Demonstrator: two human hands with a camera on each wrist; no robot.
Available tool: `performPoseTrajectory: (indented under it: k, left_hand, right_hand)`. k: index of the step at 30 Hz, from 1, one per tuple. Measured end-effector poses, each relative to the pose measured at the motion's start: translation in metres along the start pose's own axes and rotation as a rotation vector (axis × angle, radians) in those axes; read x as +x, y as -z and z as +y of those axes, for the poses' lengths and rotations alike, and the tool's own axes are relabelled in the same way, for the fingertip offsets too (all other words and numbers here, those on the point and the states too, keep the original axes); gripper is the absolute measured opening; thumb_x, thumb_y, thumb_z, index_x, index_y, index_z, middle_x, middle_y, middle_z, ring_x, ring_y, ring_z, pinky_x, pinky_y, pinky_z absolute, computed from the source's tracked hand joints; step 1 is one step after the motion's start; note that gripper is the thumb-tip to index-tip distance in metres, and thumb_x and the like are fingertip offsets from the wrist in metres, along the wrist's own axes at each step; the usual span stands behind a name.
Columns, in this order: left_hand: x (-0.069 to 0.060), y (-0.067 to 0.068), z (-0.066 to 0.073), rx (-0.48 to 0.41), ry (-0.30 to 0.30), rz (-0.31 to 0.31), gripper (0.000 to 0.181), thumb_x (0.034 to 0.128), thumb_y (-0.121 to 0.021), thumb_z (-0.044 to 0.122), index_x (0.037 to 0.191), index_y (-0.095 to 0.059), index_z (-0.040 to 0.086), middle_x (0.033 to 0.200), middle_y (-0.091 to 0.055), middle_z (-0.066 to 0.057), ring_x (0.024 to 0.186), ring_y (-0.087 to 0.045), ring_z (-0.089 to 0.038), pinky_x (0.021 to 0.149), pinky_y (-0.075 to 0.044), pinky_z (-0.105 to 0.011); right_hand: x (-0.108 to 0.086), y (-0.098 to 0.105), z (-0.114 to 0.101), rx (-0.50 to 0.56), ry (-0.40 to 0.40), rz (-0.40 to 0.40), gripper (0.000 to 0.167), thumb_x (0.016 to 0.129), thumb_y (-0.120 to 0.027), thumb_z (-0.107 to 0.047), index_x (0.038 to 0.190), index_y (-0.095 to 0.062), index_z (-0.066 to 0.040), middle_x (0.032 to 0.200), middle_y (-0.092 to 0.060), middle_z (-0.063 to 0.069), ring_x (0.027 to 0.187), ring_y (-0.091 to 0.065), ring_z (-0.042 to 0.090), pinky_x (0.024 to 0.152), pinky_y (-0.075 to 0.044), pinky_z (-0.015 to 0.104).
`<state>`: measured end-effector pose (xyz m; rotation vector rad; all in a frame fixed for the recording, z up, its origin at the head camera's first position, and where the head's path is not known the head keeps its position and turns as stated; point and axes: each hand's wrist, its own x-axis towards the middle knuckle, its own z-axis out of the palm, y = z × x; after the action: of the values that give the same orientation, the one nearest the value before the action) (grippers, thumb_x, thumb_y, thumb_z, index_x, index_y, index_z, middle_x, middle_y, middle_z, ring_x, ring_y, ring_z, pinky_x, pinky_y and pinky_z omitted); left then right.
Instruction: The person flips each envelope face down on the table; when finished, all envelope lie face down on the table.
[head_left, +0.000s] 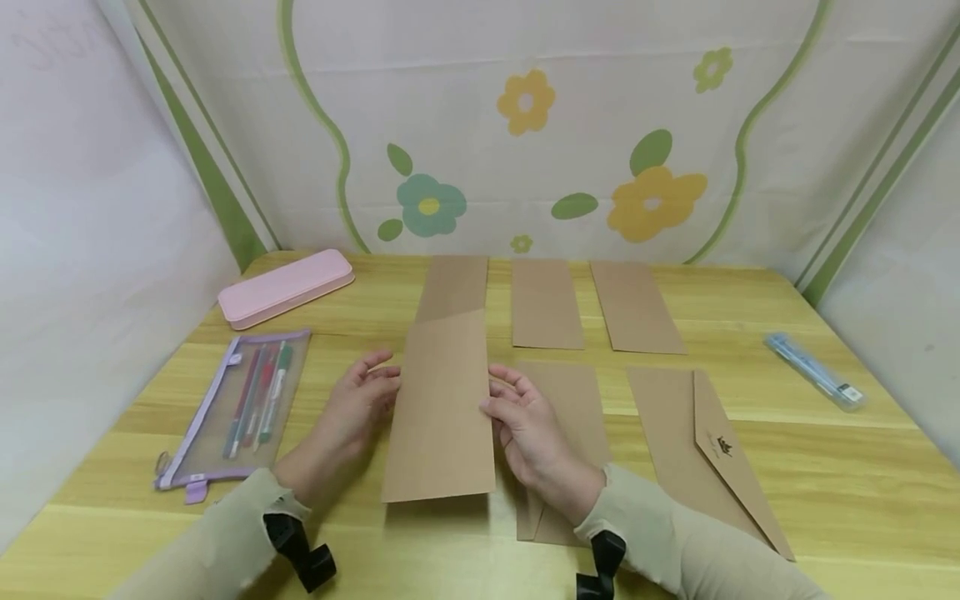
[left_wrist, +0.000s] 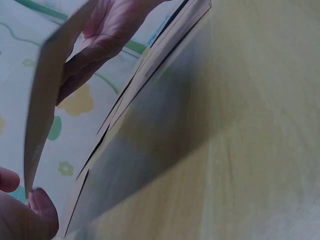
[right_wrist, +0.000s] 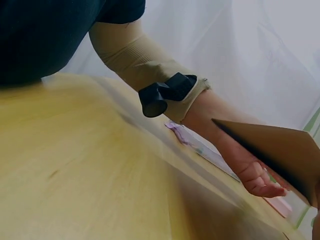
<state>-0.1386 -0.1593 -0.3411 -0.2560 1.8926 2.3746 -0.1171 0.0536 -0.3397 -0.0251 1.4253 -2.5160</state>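
Note:
A plain brown envelope [head_left: 442,408] is raised above the table, tilted, its shadow falling on the wood beneath. My left hand [head_left: 352,417] pinches its left edge, and thumb and finger show there in the left wrist view. On the opposite edge, my right hand [head_left: 536,433] grips with the thumb in front and fingers behind. Below the right hand lies another brown envelope [head_left: 573,392], partly hidden. To its right is an envelope with a pointed flap and a dark crown print [head_left: 723,446]. Behind the held one, a further envelope [head_left: 453,287] lies partly covered.
Two more brown envelopes lie at the back, one in the middle [head_left: 547,304] and one farther right [head_left: 637,308]. A pink case [head_left: 287,287] and a mesh pouch [head_left: 217,400] with several pens are at left. A slim blue pack [head_left: 813,371] lies at right.

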Motion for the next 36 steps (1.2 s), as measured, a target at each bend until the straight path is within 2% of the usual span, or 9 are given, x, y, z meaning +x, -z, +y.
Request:
performPoseTrajectory:
  k: [4, 9, 14, 18, 24, 30, 36]
  left_hand:
    - [0.000, -0.001, -0.003, -0.023, 0.024, -0.037, 0.043, 0.0876, -0.047, -0.008, 0.128, -0.040, 0.006, 0.091, -0.055, 0.006, 0.076, -0.055, -0.004, 0.068, -0.047, -0.016]
    - [0.003, 0.001, -0.005, 0.021, 0.000, -0.046, 0.049, 0.0861, -0.049, -0.009, 0.133, -0.040, 0.002, 0.092, -0.054, 0.003, 0.078, -0.056, -0.006, 0.068, -0.049, -0.017]
    - [0.008, 0.010, -0.005, 0.153, -0.007, -0.053, 0.055, 0.0848, -0.054, -0.008, 0.137, -0.039, 0.000, 0.096, -0.053, -0.001, 0.079, -0.055, -0.008, 0.068, -0.049, -0.019]
    - [0.011, 0.019, -0.004, 0.243, -0.010, -0.126, 0.058, 0.0834, -0.055, -0.008, 0.138, -0.036, -0.002, 0.098, -0.054, -0.003, 0.080, -0.056, -0.008, 0.068, -0.050, -0.020]
    - [0.013, 0.029, -0.002, 0.382, -0.002, -0.267, 0.064, 0.0825, -0.059, -0.005, 0.140, -0.032, -0.002, 0.096, -0.056, -0.005, 0.083, -0.055, -0.009, 0.069, -0.050, -0.021]
    - [0.017, 0.033, 0.000, 0.542, -0.007, -0.292, 0.064, 0.0813, -0.063, -0.001, 0.139, -0.035, -0.003, 0.096, -0.058, -0.012, 0.080, -0.054, -0.011, 0.063, -0.046, -0.020]
    - [0.021, 0.034, 0.003, 0.640, 0.002, -0.302, 0.063, 0.0808, -0.065, 0.001, 0.137, -0.037, -0.006, 0.094, -0.057, -0.011, 0.079, -0.052, -0.012, 0.063, -0.045, -0.021]
  right_hand:
    - [0.000, 0.000, 0.002, 0.005, 0.003, -0.004, 0.049, 0.081, -0.045, 0.016, 0.126, -0.038, 0.001, 0.098, -0.059, 0.003, 0.080, -0.060, 0.010, 0.069, -0.051, 0.018]
    - [0.002, 0.004, 0.008, -0.072, -0.007, 0.016, 0.053, 0.079, -0.049, 0.016, 0.129, -0.040, 0.000, 0.097, -0.062, 0.002, 0.080, -0.060, 0.011, 0.069, -0.051, 0.021]
    - [0.006, 0.011, 0.014, -0.296, -0.026, 0.003, 0.056, 0.076, -0.056, 0.013, 0.129, -0.044, 0.000, 0.095, -0.063, 0.006, 0.080, -0.061, 0.011, 0.070, -0.051, 0.023]
    - [0.009, 0.017, 0.015, -0.424, -0.029, -0.027, 0.059, 0.073, -0.061, 0.011, 0.130, -0.046, 0.000, 0.093, -0.063, 0.010, 0.077, -0.061, 0.013, 0.071, -0.053, 0.026]
    - [0.012, 0.021, 0.013, -0.496, -0.075, -0.070, 0.065, 0.072, -0.064, 0.011, 0.132, -0.043, 0.001, 0.083, -0.061, 0.009, 0.072, -0.060, 0.013, 0.070, -0.053, 0.028]
    - [0.018, 0.021, 0.011, -0.594, -0.108, -0.105, 0.068, 0.072, -0.067, 0.008, 0.134, -0.040, 0.002, 0.079, -0.062, 0.008, 0.068, -0.061, 0.014, 0.070, -0.054, 0.029]
    - [0.022, 0.021, 0.012, -0.653, -0.168, -0.105, 0.067, 0.072, -0.068, 0.009, 0.133, -0.041, 0.003, 0.079, -0.062, 0.010, 0.066, -0.061, 0.014, 0.067, -0.055, 0.029]
